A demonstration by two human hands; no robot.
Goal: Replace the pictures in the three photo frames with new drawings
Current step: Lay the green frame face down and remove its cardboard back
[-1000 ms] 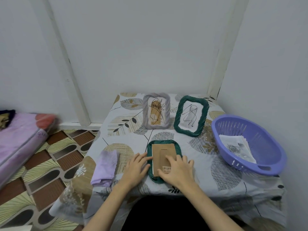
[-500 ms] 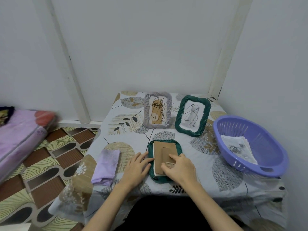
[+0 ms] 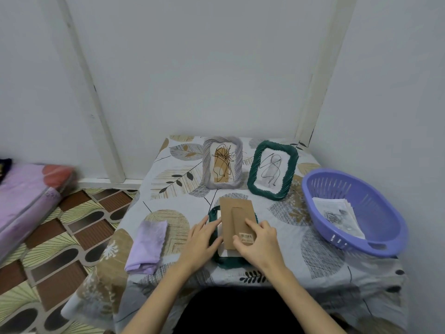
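bench point(image 3: 301, 268) holds everything within reach | purple basket point(image 3: 375, 239) at right keeps the new drawings point(image 3: 337, 214) | two frames point(image 3: 222, 162) stand at back, out of the way | third frame point(image 3: 225, 260) lies face down for opening | left hand point(image 3: 202, 242) fingers spread, steadying its edge | right hand point(image 3: 258, 242) fingers pinch the cardboard back point(image 3: 234, 218), likely to slide it off

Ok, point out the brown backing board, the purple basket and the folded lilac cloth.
brown backing board point(image 3: 234, 218): head view, on its bare upper half.
purple basket point(image 3: 346, 244): head view, on its near rim.
folded lilac cloth point(image 3: 147, 247): head view, on its middle.
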